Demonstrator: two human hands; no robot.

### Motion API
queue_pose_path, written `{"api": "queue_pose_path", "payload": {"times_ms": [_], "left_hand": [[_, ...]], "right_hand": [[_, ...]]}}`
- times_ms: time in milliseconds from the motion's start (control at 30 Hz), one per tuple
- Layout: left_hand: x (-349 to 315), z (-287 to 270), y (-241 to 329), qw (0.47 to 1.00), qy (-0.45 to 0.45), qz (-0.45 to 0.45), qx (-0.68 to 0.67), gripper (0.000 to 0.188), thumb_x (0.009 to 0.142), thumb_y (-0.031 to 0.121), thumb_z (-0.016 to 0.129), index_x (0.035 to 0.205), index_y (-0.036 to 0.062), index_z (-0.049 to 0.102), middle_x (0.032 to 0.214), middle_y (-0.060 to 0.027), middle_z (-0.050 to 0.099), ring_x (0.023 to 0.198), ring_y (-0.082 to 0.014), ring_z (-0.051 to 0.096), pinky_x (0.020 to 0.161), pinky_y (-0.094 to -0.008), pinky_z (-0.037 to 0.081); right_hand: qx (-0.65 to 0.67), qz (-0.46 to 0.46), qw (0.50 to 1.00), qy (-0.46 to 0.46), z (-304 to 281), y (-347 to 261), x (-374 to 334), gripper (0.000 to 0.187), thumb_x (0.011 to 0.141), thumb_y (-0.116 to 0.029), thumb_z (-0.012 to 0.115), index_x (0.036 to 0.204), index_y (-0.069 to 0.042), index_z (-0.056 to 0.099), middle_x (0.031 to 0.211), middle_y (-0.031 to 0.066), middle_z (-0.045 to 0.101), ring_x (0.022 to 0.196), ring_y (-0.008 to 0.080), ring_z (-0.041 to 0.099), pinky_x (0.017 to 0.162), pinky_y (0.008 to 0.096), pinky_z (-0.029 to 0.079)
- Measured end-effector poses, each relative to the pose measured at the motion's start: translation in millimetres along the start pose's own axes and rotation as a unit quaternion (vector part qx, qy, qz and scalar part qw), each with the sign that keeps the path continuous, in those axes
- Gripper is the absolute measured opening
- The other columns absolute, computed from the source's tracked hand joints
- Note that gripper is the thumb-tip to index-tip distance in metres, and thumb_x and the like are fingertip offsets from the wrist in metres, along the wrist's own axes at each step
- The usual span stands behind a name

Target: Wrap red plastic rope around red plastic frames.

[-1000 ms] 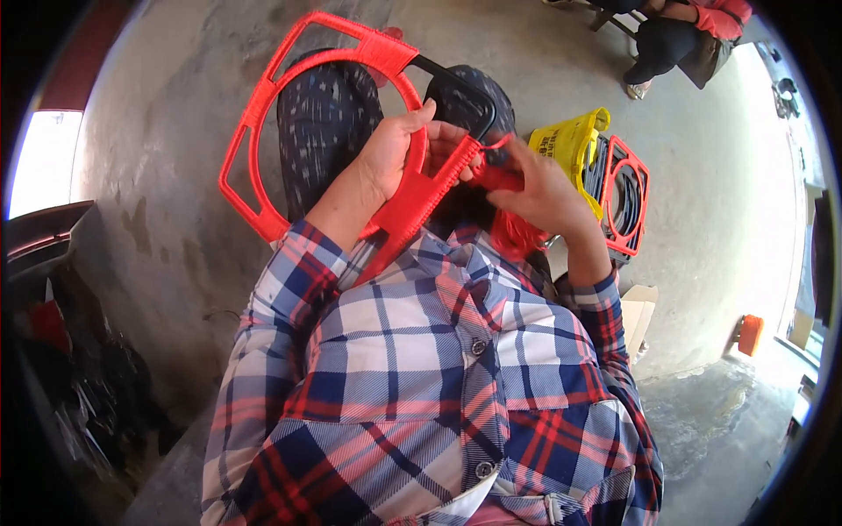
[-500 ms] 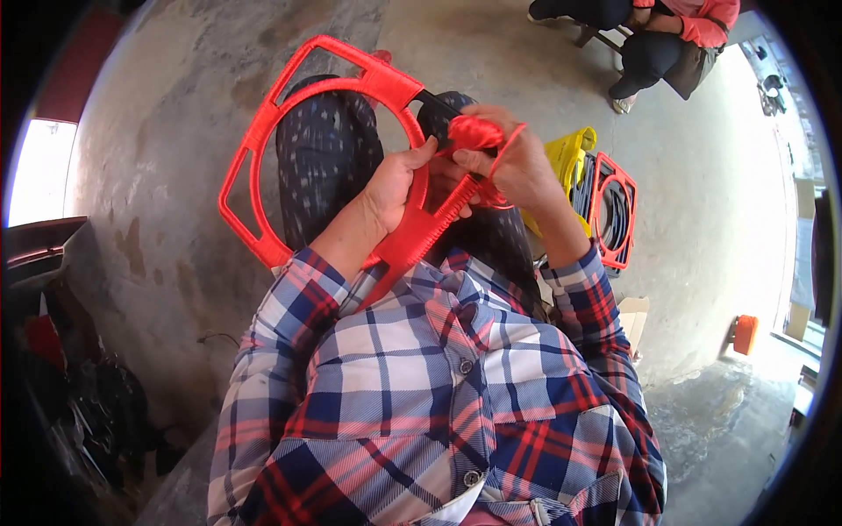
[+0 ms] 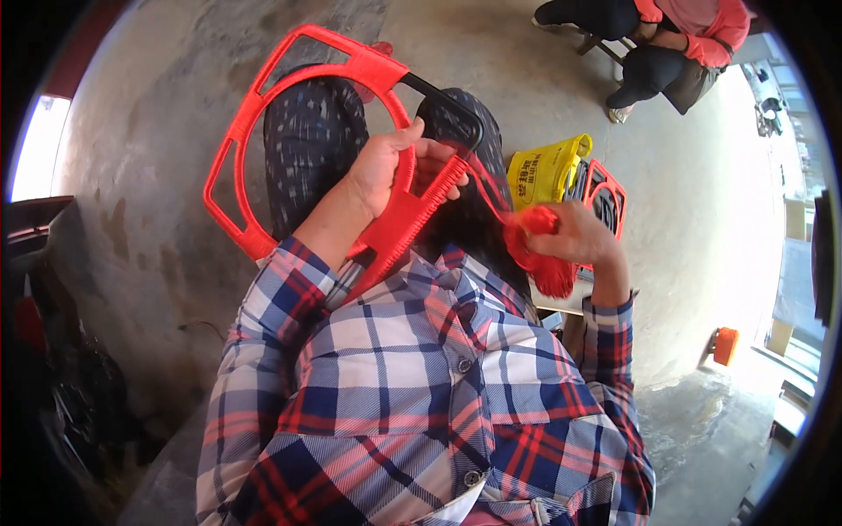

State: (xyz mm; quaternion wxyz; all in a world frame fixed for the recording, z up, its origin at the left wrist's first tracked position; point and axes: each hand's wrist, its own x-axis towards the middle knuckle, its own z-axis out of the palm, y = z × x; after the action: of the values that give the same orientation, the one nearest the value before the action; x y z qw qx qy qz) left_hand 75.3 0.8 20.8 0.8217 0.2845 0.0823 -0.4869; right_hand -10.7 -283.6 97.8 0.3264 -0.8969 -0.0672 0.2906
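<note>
Across my lap lies a frame (image 3: 399, 223) with a round ring inside an angular outer rim. Red cord wraps most of it tightly; one black corner (image 3: 456, 107) of the rim is bare. My left hand (image 3: 379, 180) is closed around the ring and the rim beside the wrapped stretch, its fingertips showing through the gap. To the right, my right hand (image 3: 581, 235) grips a loose bundle of red cord (image 3: 545, 270), slightly blurred. A length of the cord runs from the bundle up to where the wrapping ends at the bare corner.
Right of my knees stands a yellow bag (image 3: 544, 175), with another red frame (image 3: 618, 200) next to it. A person (image 3: 688, 57) sits on a stool at the far right. An orange block (image 3: 725, 346) is on the floor at right. A dark container (image 3: 39, 228) stands at left.
My right hand has moved from the rim down and to the right with the cord bundle, stretching the cord out. The bare black corner now shows. The frame has shifted slightly left.
</note>
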Motion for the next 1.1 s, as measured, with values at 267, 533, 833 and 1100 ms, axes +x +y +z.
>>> {"api": "queue_pose_path", "payload": {"times_ms": [267, 533, 833, 1100], "left_hand": [[-6, -16, 6, 0.998, -0.007, 0.044, -0.035, 0.06, 0.095, 0.05, 0.043, 0.106, -0.0064, 0.061, 0.097, -0.0253, 0.065, 0.079, -0.0342, 0.066, 0.076, -0.0404, 0.054], [-1, -11, 4, 0.999, -0.021, 0.027, -0.022, 0.062, 0.094, 0.052, 0.045, 0.109, -0.0062, 0.06, 0.098, -0.0245, 0.065, 0.08, -0.034, 0.066, 0.076, -0.0406, 0.054], [-3, -10, 2, 0.993, -0.099, 0.036, -0.061, 0.058, 0.095, 0.046, 0.045, 0.122, -0.0037, 0.052, 0.104, -0.0249, 0.064, 0.087, -0.0359, 0.064, 0.081, -0.044, 0.053], [-2, -7, -4, 0.994, -0.09, 0.019, -0.064, 0.052, 0.095, 0.043, 0.045, 0.118, -0.003, 0.053, 0.102, -0.027, 0.064, 0.084, -0.0378, 0.065, 0.08, -0.0447, 0.054]], "right_hand": [[0.682, -0.2, 0.583, 0.395, 25, 212, -85, 0.014, 0.085, -0.014, 0.06, 0.094, -0.003, 0.059, 0.084, 0.0069, 0.062, 0.077, 0.0189, 0.059, 0.08, 0.0336, 0.05], [0.496, -0.06, 0.821, 0.277, 42, -2, 29, 0.007, 0.084, -0.005, 0.063, 0.086, -0.002, 0.057, 0.068, 0.0012, 0.056, 0.062, 0.0126, 0.056, 0.062, 0.0267, 0.049], [0.463, -0.113, 0.861, 0.176, 72, -3, 45, 0.021, 0.083, -0.009, 0.066, 0.1, 0.001, 0.061, 0.081, 0.0058, 0.064, 0.075, 0.0143, 0.062, 0.069, 0.0272, 0.049], [0.806, -0.132, 0.568, 0.099, 70, -23, 71, 0.007, 0.09, -0.008, 0.055, 0.087, -0.001, 0.056, 0.078, 0.0078, 0.058, 0.08, 0.021, 0.06, 0.075, 0.0326, 0.051]]}}
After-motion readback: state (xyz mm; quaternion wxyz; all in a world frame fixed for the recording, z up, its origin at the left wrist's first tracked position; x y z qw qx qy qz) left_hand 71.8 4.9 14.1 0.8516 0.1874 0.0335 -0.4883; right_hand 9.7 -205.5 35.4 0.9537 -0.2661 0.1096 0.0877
